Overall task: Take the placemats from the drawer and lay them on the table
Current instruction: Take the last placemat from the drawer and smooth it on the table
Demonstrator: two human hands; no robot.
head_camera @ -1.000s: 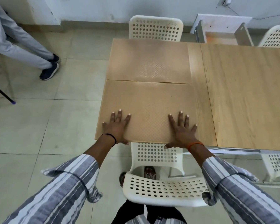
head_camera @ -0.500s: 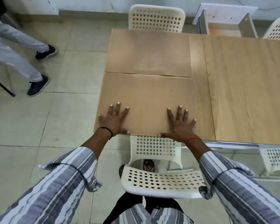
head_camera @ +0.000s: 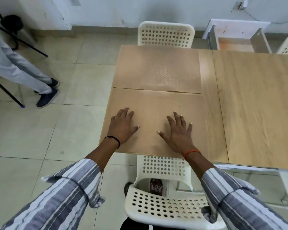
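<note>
Two tan textured placemats lie flat on the left end of the wooden table (head_camera: 256, 105). The near placemat (head_camera: 155, 103) reaches the table's front edge; the far placemat (head_camera: 158, 68) lies just behind it, their edges meeting. My left hand (head_camera: 122, 125) presses flat on the near placemat's left part, fingers straight. On its right part my right hand (head_camera: 179, 130) rests flat with fingers spread. The open drawer (head_camera: 236, 42) stands beyond the table's far edge at the upper right, its inside looking bare.
A white perforated chair (head_camera: 165, 208) stands between me and the table, another chair (head_camera: 165, 34) at the far side, more at the right. A person's legs (head_camera: 23, 75) and a black tripod (head_camera: 8, 93) occupy the floor at left.
Both hands have slid forward from the near placemat's front edge onto its middle. The person at left has stepped nearer.
</note>
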